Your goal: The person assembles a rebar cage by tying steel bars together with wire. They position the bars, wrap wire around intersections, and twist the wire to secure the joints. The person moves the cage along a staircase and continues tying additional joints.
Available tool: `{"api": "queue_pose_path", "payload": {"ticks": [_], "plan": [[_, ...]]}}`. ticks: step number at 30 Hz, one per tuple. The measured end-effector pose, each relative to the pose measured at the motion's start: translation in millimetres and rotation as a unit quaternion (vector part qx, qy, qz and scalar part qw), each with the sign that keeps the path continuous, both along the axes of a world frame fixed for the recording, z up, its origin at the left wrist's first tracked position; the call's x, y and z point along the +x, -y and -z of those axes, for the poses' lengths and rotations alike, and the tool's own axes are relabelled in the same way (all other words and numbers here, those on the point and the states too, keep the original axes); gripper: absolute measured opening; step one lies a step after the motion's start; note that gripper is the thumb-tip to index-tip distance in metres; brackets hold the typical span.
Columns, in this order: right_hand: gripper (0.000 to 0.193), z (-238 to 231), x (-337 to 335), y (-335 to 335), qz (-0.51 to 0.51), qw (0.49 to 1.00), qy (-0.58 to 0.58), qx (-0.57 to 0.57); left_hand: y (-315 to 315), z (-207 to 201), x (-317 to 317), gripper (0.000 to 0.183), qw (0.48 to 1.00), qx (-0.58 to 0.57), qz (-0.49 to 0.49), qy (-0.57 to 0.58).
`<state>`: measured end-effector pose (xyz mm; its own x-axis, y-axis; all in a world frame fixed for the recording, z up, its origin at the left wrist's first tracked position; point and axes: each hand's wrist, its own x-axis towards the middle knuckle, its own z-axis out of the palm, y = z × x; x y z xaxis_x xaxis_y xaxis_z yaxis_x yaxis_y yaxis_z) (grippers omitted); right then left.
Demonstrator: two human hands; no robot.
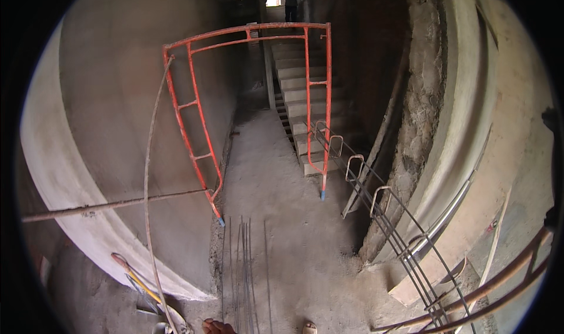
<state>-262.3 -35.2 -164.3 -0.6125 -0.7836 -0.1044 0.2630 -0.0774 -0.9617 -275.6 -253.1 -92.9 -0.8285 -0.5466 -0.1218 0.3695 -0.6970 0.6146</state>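
One bare hand (218, 326), probably the left, shows at the lower edge, left of the middle. The lower edge cuts it off at the knuckles; its fingers look bent inward, but I cannot tell whether they grip anything.

Just beside it, thin straight dark-grey steel bars (245, 263) lie on the rough grey concrete floor (299, 246). Their long axes run away from the person, roughly parallel, toward the pale concrete stairs (296, 108); at least five can be counted.

Beyond the bars one orange-red tubular metal scaffold frame (276, 25) stands upright across the passage, its two legs ending in blue tips. To the right, one long cage of steel rods (389, 238) slants from the lower right toward the frame's right leg, with at least four bent loops along it. Two curved rusty-brown pipes (499, 284) cross the lower right corner. One yellow-handled tool (143, 284) lies at lower left, and one person (291, 2) stands far back with raised arms.
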Motion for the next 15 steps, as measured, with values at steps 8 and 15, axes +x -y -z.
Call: {"api": "queue_pose_path", "payload": {"ticks": [8,15], "plan": [[0.038,89,-124,-61,0.230,0.964,-0.060,0.119,-50,20,-167,0.058,0.660,-0.699,0.275,-0.016],[0.027,189,-161,-177,0.413,0.877,0.046,0.240,-76,99,-243,0.078,0.471,-0.608,0.622,0.147]]}}
